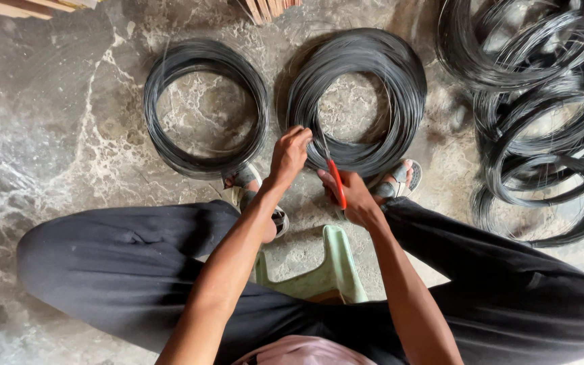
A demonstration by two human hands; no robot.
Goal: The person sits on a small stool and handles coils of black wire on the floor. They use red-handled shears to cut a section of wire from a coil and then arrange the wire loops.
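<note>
Your left hand pinches closed on the near rim of the middle wire coil lying on the marble floor, while your right hand grips red-handled cutters, nose at that rim.

Soft, even daylight fills the scene, fairly bright, with no hard glare. Above the left hand the marble floor shows pale sheen, and faint shadow sits beside the wire coil just beyond the right hand. Far to the right of that hand, the heap of coils bends with wide-angle distortion. Focus stays fairly sharp around both hands, softening slightly at the corners.
</note>
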